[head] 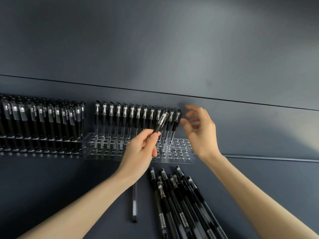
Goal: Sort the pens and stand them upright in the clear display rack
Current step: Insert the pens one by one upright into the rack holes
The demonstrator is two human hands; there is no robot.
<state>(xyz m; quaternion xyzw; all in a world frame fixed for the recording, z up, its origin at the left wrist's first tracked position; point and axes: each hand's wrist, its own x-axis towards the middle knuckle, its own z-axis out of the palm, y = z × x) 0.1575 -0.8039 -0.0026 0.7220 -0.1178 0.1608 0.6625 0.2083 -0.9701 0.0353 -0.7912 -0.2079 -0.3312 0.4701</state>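
Over the clear rack (181,153), left hand (139,152) pinches a pen (161,122), right hand (201,133) hovers

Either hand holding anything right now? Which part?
Left hand pinches one black pen on its barrel below the cap, cap end up. Right hand holds nothing, fingers spread beside the racked pens.

I see a dim, gray picture. Soft light falls on the wall (259,40) above and right of the clear rack (179,153). The right hand (202,133) by the rack has blurry fingers (192,108). The wall seam (155,91) above the rack looks a bit bent.
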